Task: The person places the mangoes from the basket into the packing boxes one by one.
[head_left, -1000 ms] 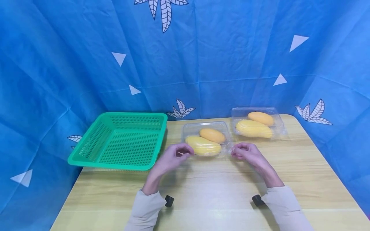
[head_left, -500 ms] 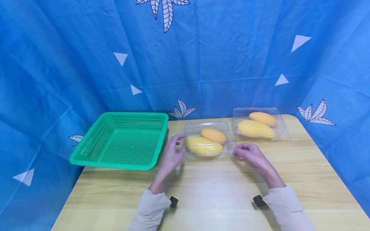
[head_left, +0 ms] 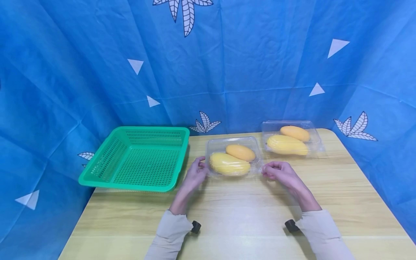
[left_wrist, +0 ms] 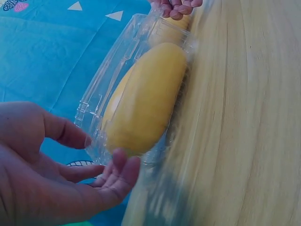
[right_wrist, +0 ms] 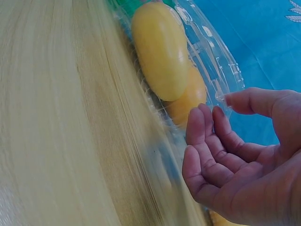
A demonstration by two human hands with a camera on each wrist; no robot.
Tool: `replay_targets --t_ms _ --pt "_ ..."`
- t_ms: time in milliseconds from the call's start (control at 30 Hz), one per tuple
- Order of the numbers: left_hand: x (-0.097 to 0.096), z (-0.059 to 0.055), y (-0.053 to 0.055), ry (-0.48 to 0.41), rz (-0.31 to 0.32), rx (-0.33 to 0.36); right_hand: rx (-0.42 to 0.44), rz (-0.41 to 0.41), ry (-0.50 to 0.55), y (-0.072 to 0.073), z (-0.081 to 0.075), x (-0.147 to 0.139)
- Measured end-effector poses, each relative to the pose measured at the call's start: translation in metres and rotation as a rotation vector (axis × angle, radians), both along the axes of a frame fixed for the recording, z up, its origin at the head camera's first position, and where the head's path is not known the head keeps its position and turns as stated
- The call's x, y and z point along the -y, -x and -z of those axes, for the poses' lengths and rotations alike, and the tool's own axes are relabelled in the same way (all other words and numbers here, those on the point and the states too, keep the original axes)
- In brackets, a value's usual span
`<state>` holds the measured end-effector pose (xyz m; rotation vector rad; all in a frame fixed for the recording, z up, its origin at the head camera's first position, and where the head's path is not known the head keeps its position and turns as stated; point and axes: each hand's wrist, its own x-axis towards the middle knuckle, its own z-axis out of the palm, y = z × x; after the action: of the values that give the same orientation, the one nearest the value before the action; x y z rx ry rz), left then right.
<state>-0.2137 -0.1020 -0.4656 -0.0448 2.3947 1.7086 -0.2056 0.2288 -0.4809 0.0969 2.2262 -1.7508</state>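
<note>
A clear plastic clamshell box (head_left: 215, 144) lies near the table's back, lid down. Inside are a yellow mango (head_left: 229, 164) and a more orange mango (head_left: 241, 152). At the box's left end, my left hand (head_left: 195, 175) holds the edge between thumb and bent fingers. My right hand (head_left: 281, 175) pinches the right edge with thumb and forefinger; its other fingers curl loosely below. The left wrist view shows the left thumb and fingers at a corner of the box (left_wrist: 89, 110). In the right wrist view, the right fingertips meet the rim (right_wrist: 218, 89).
A second clear box (head_left: 273, 126) with two mangoes stands at the back right. To the left is an empty green plastic basket (head_left: 146, 166), overhanging the table's left edge. A blue patterned curtain (head_left: 247, 65) hangs behind the wooden table (head_left: 240, 216).
My left hand has let go near the box's front left corner, opened, shifted left and closed in on the left edge. The right hand keeps its pinch. The box has barely moved.
</note>
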Motion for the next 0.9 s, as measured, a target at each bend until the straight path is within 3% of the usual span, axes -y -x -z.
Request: replay_targets --t_ms 333,633,733,900 --pt "0.001 0.010 0.006 -0.269 -0.047 0.054 -0.017 0.022 0.026 -0.002 -0.001 0.000" --pt "0.001 0.014 0.008 -0.291 -0.075 0.064 -0.047 0.039 0.004 -0.006 -0.004 0.002" --pt "0.001 0.015 0.009 -0.282 -0.080 0.055 -0.164 0.049 -0.141 -0.012 -0.010 0.004" --pt "0.001 0.016 0.009 -0.270 -0.089 0.051 -0.407 0.163 -0.418 -0.022 -0.025 0.014"
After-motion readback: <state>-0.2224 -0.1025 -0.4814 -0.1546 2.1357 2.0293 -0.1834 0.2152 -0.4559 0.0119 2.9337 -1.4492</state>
